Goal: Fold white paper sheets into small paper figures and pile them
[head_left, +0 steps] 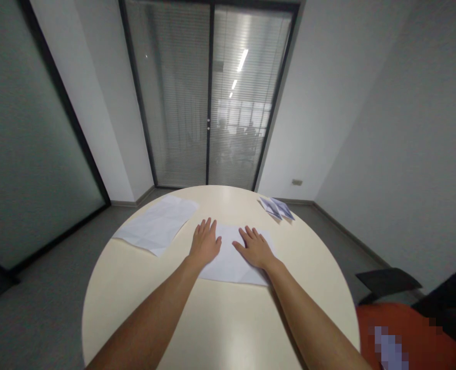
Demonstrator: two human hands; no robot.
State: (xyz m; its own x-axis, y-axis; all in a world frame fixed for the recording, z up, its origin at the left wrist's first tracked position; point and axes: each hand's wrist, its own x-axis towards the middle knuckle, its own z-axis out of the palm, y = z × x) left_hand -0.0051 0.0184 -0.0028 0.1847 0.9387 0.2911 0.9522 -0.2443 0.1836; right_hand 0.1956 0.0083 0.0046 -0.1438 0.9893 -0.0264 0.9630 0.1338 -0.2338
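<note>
A white sheet of paper (231,259) lies flat in the middle of a round cream table (220,318). My left hand (205,241) rests palm down on the sheet's left part, fingers stretched out. On the sheet's right part my right hand (255,247) lies flat too, its fingers extended. Neither hand holds anything.
A second white sheet (156,224), creased, lies at the table's left. A small folded paper piece (276,207) sits at the far right edge. An orange seat (405,334) and a dark chair (387,281) stand to the right. Glass doors with blinds (208,97) are ahead.
</note>
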